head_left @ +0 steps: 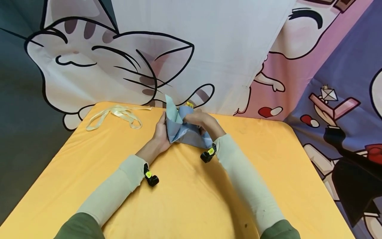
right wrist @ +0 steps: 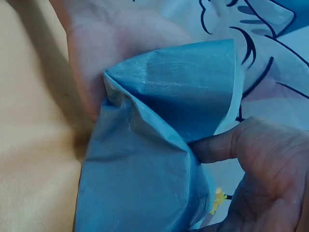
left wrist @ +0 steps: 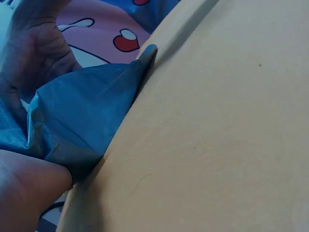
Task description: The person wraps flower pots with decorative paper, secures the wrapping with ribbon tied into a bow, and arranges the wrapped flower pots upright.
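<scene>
A sheet of blue wrapping paper [head_left: 191, 136], folded and creased, stands at the far part of the table between both hands. Cradling its left side is my left hand [head_left: 162, 135], with the palm against the paper and the fingers partly hidden behind it. My right hand [head_left: 204, 122] pinches a folded edge of the paper [right wrist: 140, 169], thumb and fingers on either side in the right wrist view. Small yellow flowers [head_left: 189, 105] peek out over the top of the wrap. In the left wrist view a pointed paper corner [left wrist: 148, 52] sticks out beyond the right hand [left wrist: 38, 60].
A pale yellow ribbon [head_left: 119, 113] lies in loose loops at the table's far left. The table [head_left: 179, 199] wears a yellow cloth. Behind its far edge hangs a curtain [head_left: 232, 49] with cartoon drawings. Black wrist cameras [head_left: 151, 179] are strapped to both wrists.
</scene>
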Tool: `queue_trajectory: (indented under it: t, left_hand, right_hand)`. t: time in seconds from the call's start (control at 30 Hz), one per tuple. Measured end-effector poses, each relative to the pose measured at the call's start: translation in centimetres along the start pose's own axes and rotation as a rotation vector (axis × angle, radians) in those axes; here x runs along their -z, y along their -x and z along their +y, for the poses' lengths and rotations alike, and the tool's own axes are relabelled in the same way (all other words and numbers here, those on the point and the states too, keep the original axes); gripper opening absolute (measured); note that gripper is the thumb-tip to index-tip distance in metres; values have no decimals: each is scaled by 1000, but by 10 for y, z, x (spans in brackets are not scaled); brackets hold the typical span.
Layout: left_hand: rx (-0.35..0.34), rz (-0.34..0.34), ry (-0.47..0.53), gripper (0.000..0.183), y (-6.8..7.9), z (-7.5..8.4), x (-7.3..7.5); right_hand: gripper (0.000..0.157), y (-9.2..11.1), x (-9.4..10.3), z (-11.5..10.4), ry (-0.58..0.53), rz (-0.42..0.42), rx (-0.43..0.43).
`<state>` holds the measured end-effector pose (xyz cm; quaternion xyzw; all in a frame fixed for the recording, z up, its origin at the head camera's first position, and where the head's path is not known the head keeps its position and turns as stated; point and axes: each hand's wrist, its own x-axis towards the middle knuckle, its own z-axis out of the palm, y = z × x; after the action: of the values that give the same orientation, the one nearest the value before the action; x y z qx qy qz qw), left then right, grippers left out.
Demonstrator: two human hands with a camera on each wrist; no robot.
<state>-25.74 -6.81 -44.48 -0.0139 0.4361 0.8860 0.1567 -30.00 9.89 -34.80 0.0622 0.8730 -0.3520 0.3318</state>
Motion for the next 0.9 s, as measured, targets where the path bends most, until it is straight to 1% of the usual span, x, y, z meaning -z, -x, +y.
queue_trajectory:
  t: [0.17, 0.27, 0.3, 0.4, 0.47, 0.5, 0.6, 0.7, 0.83, 0.9]
  left_hand:
    - [23, -97, -265, 79, 2, 7, -8]
    - [-10, -115, -446, 81, 1, 8, -14]
    - [-24, -115, -508, 81, 1, 8, -17]
    - [-84, -119, -692, 77, 1, 8, -23]
    - [-119, -125, -786, 76, 0, 8, -28]
    - [-136, -127, -824, 76, 0, 9, -30]
    - [-163, -132, -899, 77, -2, 10, -34]
    - [-166, -146, -917, 76, -3, 11, -35]
    - [-141, -140, -904, 77, -3, 10, -35]
    - [-128, -134, -902, 78, -3, 10, -36]
  right_hand:
    - [109, 1, 3, 0, 22, 59, -18]
    - [104, 1, 1, -1, 30, 96, -4]
    - [98, 0, 0, 0, 29, 104, 6]
    - [71, 0, 0, 1, 45, 101, 53]
    - [55, 0, 0, 2, 59, 96, 88]
    - [50, 0, 0, 3, 65, 95, 99]
    - [50, 1, 1, 6, 54, 94, 115]
    - [51, 2, 3, 7, 33, 72, 123]
    - [63, 6, 10, 13, -44, -30, 134]
    - [67, 6, 14, 18, -114, -86, 126]
